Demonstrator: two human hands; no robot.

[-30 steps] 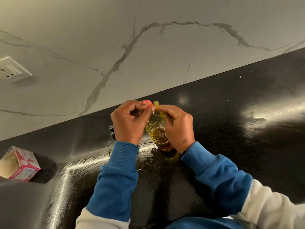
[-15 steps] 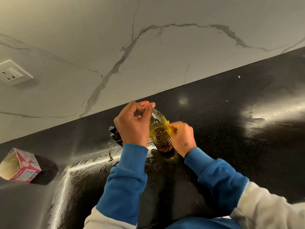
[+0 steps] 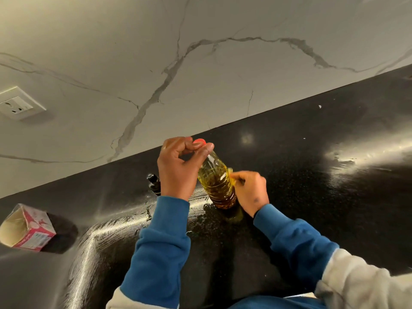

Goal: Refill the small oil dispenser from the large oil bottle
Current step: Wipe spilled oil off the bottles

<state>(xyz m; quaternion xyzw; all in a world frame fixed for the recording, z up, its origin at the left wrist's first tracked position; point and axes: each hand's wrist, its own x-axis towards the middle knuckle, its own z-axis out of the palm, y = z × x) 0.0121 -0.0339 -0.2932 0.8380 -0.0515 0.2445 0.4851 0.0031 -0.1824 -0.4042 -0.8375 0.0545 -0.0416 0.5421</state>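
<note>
The large oil bottle (image 3: 217,181), clear plastic with yellow oil, stands on the black counter (image 3: 312,175). Its red cap (image 3: 199,141) is pinched between the thumb and fingers of my left hand (image 3: 178,166) at the neck. Beside the bottle's right side, my right hand (image 3: 252,190) pinches a small yellow strip (image 3: 231,175) of plastic. The small dark dispenser (image 3: 153,184) stands just behind my left wrist, mostly hidden; only its black top shows.
An opened pink and white carton (image 3: 26,228) lies on its side at the left. A wall socket (image 3: 19,105) sits on the marble backsplash. The counter shows oily smears around the bottle and toward the front.
My right hand has dropped from the bottle's cap down to its right side, carrying the yellow strip. My left hand stays at the cap. The dispenser's top has come into sight.
</note>
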